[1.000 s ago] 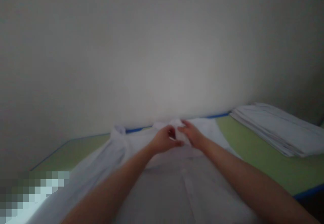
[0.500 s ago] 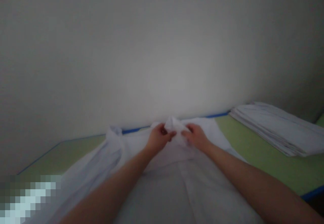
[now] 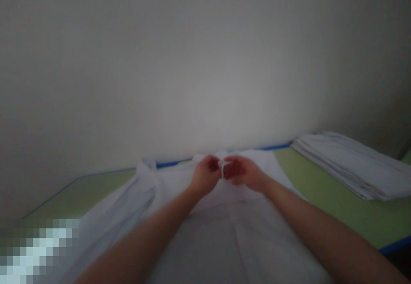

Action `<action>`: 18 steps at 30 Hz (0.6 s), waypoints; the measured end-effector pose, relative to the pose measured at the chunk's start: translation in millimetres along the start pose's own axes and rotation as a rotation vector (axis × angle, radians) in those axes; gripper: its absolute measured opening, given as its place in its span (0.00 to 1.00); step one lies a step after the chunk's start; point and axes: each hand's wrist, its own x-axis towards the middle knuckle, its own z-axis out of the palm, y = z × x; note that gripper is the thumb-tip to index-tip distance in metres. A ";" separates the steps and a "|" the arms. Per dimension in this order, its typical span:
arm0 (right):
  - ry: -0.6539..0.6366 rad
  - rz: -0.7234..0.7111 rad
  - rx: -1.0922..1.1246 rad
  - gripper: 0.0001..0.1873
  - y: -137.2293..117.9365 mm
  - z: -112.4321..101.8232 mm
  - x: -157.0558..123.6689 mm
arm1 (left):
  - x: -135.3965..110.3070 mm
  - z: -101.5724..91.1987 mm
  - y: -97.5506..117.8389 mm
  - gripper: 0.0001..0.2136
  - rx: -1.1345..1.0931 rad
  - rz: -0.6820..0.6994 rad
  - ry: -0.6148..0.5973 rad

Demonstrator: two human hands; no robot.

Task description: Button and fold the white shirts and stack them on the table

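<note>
Since a moment ago the left hand point(image 3: 207, 176) and right hand point(image 3: 244, 173) have drawn together, both now pinching a small fold at the far edge of the thin white cloth point(image 3: 231, 241) spread on the green counter point(image 3: 321, 190).

A cloth point(image 3: 231, 232) lies on the table point(image 3: 324, 190), running near to far. Both hands point(image 3: 207, 176) point(image 3: 242, 173) meet at its far end, seemingly pinching it. A stack point(image 3: 349, 164) sits far right, by the wall point(image 3: 192, 61).

Left hand point(image 3: 205, 176): pinching a small fold of the white garment point(image 3: 224, 232).
Right hand point(image 3: 242, 173): pinching the same fold, fingertips meeting.
Worktop point(image 3: 337, 202): carrying a folded white stack point(image 3: 353, 164).
</note>
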 end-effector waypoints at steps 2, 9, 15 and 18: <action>0.071 0.005 -0.132 0.24 2.6 -1.4 0.8 | 0.1 0.6 0.7 0.11 -0.024 -0.026 0.008; 0.291 -0.044 -0.613 0.08 3.5 -4.3 5.9 | -1.0 4.5 2.2 0.09 -0.157 -0.076 -0.082; 0.474 -0.117 -0.928 0.05 4.2 -7.9 5.8 | -5.7 7.1 3.9 0.12 -0.091 -0.085 -0.095; 0.431 -0.176 -0.790 0.06 5.0 -2.8 4.3 | -11.5 11.5 10.8 0.15 -0.114 -0.098 -0.104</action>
